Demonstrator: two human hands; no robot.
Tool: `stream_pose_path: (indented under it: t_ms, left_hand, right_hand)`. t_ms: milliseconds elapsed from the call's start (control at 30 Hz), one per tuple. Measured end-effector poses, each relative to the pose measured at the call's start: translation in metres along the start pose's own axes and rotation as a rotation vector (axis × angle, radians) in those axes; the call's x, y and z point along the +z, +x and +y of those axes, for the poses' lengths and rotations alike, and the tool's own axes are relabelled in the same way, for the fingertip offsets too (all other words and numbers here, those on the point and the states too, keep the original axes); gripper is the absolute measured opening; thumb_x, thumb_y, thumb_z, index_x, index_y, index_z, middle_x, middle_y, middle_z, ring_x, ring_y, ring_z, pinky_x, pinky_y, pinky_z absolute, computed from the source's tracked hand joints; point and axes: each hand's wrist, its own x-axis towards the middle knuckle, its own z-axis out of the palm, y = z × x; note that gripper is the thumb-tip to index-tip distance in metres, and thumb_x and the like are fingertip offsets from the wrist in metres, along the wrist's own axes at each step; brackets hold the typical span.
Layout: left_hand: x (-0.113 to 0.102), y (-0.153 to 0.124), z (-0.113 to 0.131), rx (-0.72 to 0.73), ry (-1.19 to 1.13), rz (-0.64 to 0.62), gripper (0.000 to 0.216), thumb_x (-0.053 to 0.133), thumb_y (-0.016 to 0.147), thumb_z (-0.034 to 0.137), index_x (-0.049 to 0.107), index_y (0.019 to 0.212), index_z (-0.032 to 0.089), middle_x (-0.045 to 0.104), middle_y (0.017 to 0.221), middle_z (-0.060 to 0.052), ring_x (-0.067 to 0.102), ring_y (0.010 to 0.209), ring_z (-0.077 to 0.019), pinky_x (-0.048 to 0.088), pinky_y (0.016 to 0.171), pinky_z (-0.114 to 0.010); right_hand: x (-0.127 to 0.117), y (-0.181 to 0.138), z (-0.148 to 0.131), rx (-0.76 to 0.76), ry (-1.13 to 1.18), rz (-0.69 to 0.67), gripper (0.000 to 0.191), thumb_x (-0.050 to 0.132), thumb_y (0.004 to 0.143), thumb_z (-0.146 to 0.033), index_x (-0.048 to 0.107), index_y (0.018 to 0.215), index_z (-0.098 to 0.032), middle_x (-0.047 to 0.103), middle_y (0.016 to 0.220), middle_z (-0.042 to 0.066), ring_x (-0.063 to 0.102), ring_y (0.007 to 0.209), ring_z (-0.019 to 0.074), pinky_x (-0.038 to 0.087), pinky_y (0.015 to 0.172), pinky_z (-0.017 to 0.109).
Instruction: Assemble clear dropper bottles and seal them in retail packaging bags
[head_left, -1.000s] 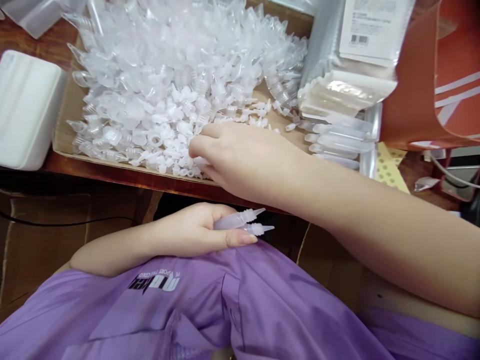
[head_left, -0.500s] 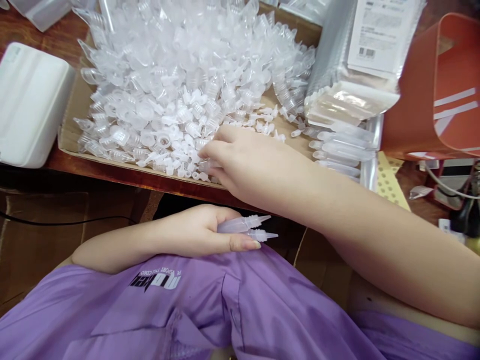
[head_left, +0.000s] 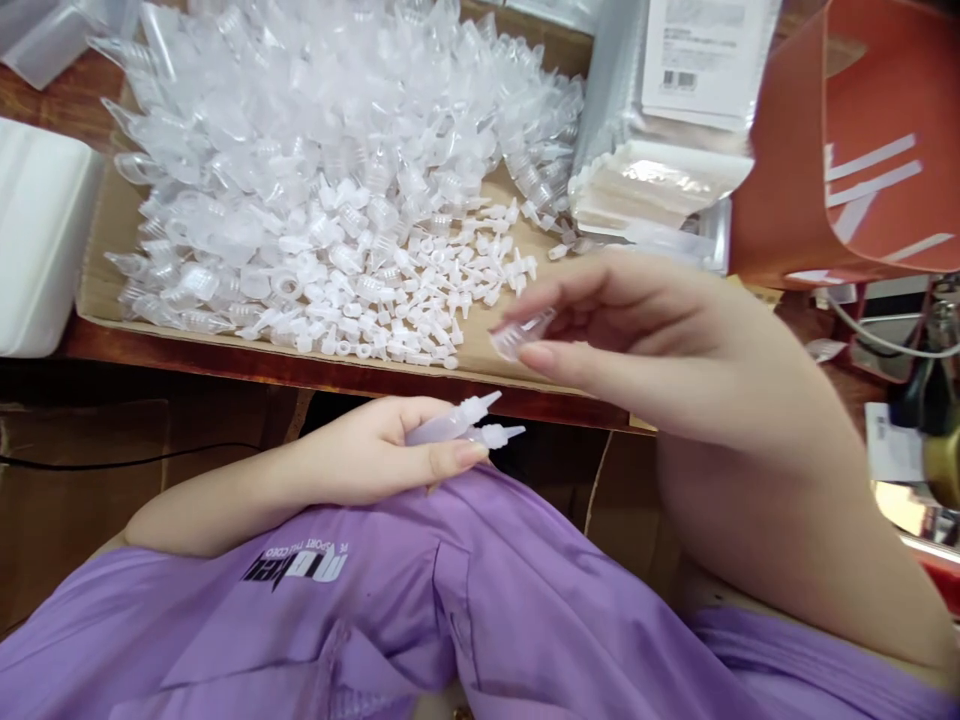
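My left hand is closed around two translucent dropper tubes, their pointed nozzles sticking out to the right, above my lap. Between the thumb and fingers of my right hand is a clear ribbed plastic cap, held over the front right part of the cardboard tray. A big heap of clear pointed caps fills that tray. Small white nozzle tips lie spread at its front, left of my right hand.
Stacked clear packets with a printed label stand at the tray's right. Beyond them is an orange bin with white strips inside. A white box sits on the left. The wooden table's edge runs in front of the tray.
My right hand has lifted out of the heap and moved right, turning, with a clear cap now showing in its fingers. The left hand keeps its hold on the tubes. The view has shifted slightly.
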Motion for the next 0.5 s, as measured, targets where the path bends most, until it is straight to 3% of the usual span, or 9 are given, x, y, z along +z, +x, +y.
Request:
stream_pose_path:
  t_ms: [167, 333, 433, 500]
  left_hand:
    - [0.006, 0.002, 0.005, 0.018, -0.003, 0.018, 0.026, 0.065, 0.087, 0.041, 0.068, 0.09, 0.016, 0.044, 0.064, 0.007, 0.035, 0.057, -0.0087, 0.033, 0.059, -0.022]
    - [0.014, 0.009, 0.007, 0.026, -0.009, -0.027, 0.022, 0.064, 0.088, 0.038, 0.064, 0.085, 0.016, 0.048, 0.069, 0.007, 0.04, 0.062, -0.0081, 0.036, 0.064, -0.02]
    - [0.018, 0.012, 0.009, -0.006, 0.049, -0.006, 0.025, 0.067, 0.086, 0.04, 0.066, 0.087, 0.016, 0.054, 0.073, 0.006, 0.046, 0.066, -0.0095, 0.039, 0.067, -0.021]
    - [0.021, 0.012, 0.01, -0.019, 0.09, 0.025, 0.027, 0.068, 0.085, 0.042, 0.066, 0.089, 0.016, 0.056, 0.073, 0.005, 0.048, 0.067, -0.0101, 0.04, 0.068, -0.022]
  right_hand:
    - [-0.009, -0.037, 0.015, -0.077, 0.033, -0.049, 0.017, 0.07, 0.084, -0.021, 0.071, 0.1, -0.026, 0.075, 0.09, 0.0, 0.071, 0.08, 0.0132, 0.057, 0.07, 0.023]
    - [-0.006, -0.044, 0.024, -0.289, -0.194, -0.142, 0.014, 0.065, 0.088, -0.02, 0.07, 0.101, -0.022, 0.077, 0.096, 0.003, 0.072, 0.085, 0.0132, 0.056, 0.077, 0.023]
    - [-0.005, -0.046, 0.022, -0.273, -0.374, -0.117, 0.013, 0.065, 0.09, -0.031, 0.071, 0.091, -0.019, 0.075, 0.081, 0.003, 0.068, 0.07, 0.0122, 0.05, 0.062, 0.023]
    - [-0.006, -0.047, 0.021, -0.26, -0.507, -0.102, 0.032, 0.059, 0.093, -0.038, 0.066, 0.069, -0.019, 0.067, 0.062, 0.002, 0.06, 0.055, 0.0116, 0.04, 0.05, 0.025]
